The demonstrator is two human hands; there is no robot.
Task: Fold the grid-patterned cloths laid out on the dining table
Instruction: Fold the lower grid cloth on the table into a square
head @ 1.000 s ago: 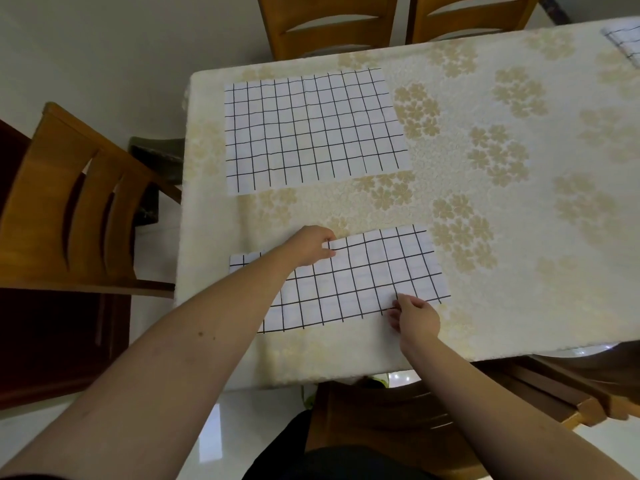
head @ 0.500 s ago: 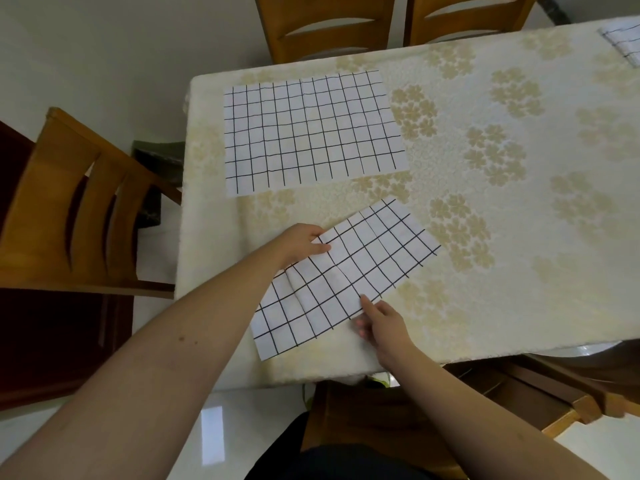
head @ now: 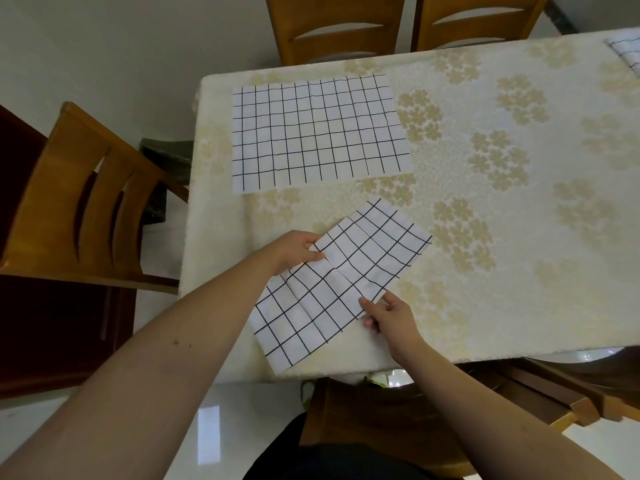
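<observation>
A white cloth with a black grid, folded into a long strip (head: 341,278), lies slanted near the table's front edge. My left hand (head: 296,249) pinches its upper long edge near the middle, thumb on top. My right hand (head: 389,315) pinches the lower long edge, thumb on the cloth and fingers beneath. A second grid cloth (head: 318,131) lies spread flat at the table's far left corner. The corner of a third grid cloth (head: 628,51) shows at the far right edge of the view.
The table (head: 502,237) wears a cream cloth with gold flowers. Wooden chairs stand at the left (head: 79,202), at the far side (head: 337,26) and tucked under the front edge (head: 540,386). A dark object (head: 166,161) sits on the floor by the left corner.
The folded strip has turned from level to slanted, its right end swinging away from me and its left end toward the front edge. Both hands kept to its long edges.
</observation>
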